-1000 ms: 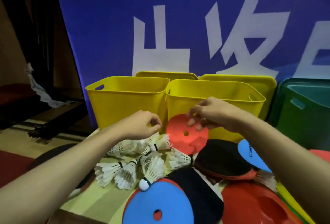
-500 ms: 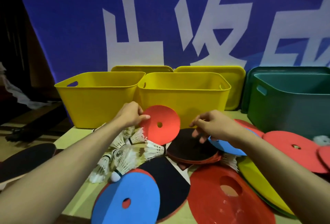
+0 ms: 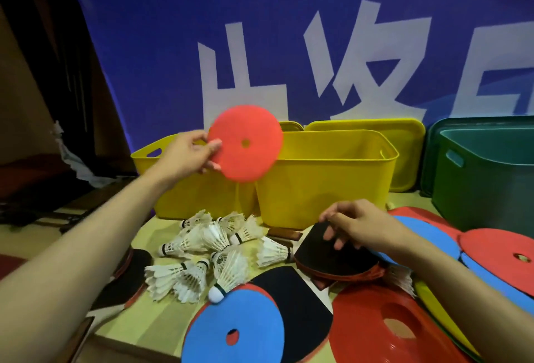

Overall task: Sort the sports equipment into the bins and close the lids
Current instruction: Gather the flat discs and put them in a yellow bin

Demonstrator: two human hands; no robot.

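Observation:
My left hand (image 3: 189, 157) pinches a red flat disc (image 3: 245, 143) by its left edge and holds it up in front of the two yellow bins, the left bin (image 3: 185, 198) and the middle bin (image 3: 326, 189). My right hand (image 3: 358, 224) hovers low over a black table tennis paddle (image 3: 326, 258), fingers curled down and touching its face. A heap of white shuttlecocks (image 3: 213, 250) lies on the table below the left bin. A blue disc (image 3: 234, 331) and a red cone marker (image 3: 384, 331) lie at the front.
A green bin (image 3: 485, 183) stands at the right with its lid behind it. Yellow lids (image 3: 404, 143) lean behind the yellow bins. More red and blue discs (image 3: 502, 258) are spread at the right. Another black paddle (image 3: 291, 305) lies at the front, and one (image 3: 135, 273) at the left table edge.
My left hand has taken the red disc and lifted it from the table to the height of the bins' rims. My right hand has dropped onto the black paddle.

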